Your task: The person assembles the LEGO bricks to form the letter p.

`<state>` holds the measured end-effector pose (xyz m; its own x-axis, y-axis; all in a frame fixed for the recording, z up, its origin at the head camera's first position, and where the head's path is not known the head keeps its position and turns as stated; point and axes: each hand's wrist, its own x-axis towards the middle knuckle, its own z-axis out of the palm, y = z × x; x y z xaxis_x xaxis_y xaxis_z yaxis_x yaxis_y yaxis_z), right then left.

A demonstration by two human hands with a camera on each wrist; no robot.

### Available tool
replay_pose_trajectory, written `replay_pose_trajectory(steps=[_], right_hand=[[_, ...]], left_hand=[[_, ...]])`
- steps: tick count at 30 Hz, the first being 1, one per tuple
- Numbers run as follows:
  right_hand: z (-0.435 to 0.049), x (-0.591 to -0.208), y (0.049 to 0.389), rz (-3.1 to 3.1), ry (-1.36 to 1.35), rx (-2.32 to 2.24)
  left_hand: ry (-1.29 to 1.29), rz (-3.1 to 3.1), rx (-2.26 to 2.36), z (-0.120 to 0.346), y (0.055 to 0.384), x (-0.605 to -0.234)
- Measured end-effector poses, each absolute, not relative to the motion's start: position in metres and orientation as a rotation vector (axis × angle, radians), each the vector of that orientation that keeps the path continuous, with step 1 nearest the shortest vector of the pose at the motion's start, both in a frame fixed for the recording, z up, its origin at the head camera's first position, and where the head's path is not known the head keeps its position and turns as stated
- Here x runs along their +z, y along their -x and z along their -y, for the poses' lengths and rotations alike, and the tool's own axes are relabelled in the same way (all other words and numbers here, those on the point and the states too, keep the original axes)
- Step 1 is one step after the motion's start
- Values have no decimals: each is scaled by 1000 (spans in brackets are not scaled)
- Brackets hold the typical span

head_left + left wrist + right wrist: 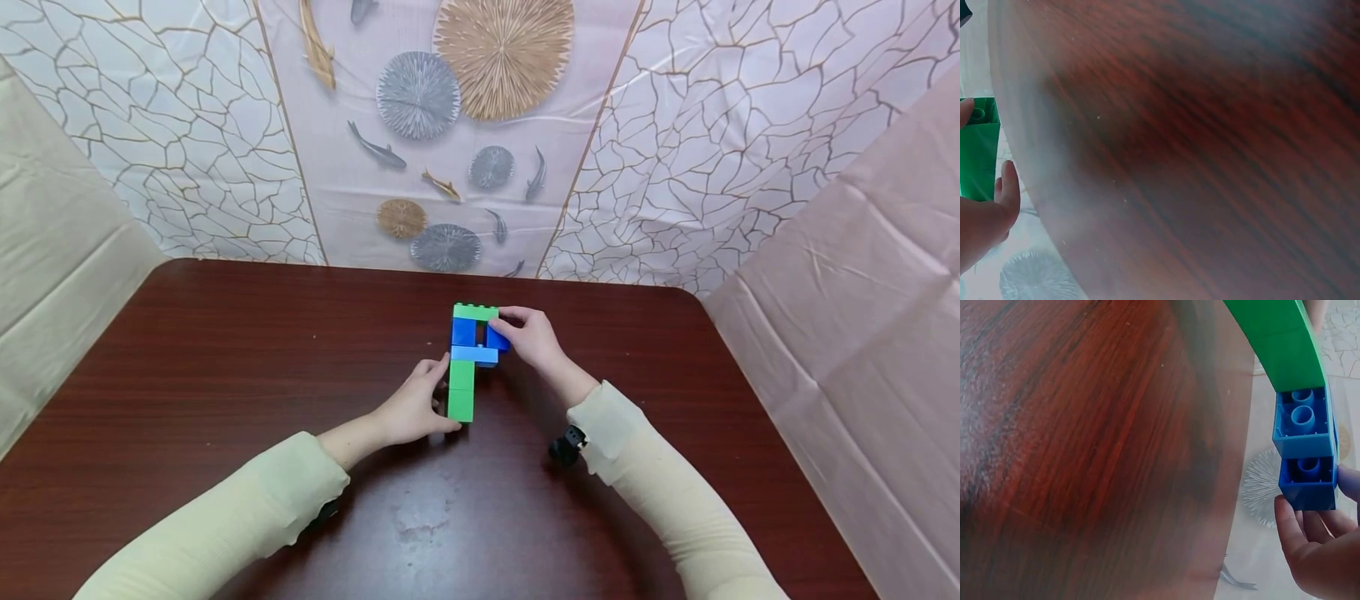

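Observation:
Both hands hold a P-shaped build of toy building bricks raised over the table. Its stem is two green bricks (461, 392), gripped by my left hand (408, 408) with the thumb at the bottom end and a finger along the left side. Above them lie a light blue brick (474, 354), a blue brick (463, 332) on the left and a long green brick (476, 312) across the top. My right hand (531, 337) pinches a dark blue brick (497, 338) at the right side. The right wrist view shows that brick's hollow underside (1308, 475) beside the light blue brick.
A dark reddish-brown wooden table (225, 375) lies below, its rounded back edge near a patterned cloth backdrop (450, 192). Plain pale cloth (862, 275) hangs at the sides. A black device (567, 446) sits at the right wrist.

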<state>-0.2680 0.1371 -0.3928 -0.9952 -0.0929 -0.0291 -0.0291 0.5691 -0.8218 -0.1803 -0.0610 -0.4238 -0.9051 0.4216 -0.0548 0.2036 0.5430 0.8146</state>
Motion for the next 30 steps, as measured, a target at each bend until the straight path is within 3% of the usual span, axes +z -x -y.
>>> replay_pose_trajectory(steps=[30], right_hand=[[-134,-425,278,-2730,145,-1185]], left_hand=[[-395,-2461,1335,57,186,-438]])
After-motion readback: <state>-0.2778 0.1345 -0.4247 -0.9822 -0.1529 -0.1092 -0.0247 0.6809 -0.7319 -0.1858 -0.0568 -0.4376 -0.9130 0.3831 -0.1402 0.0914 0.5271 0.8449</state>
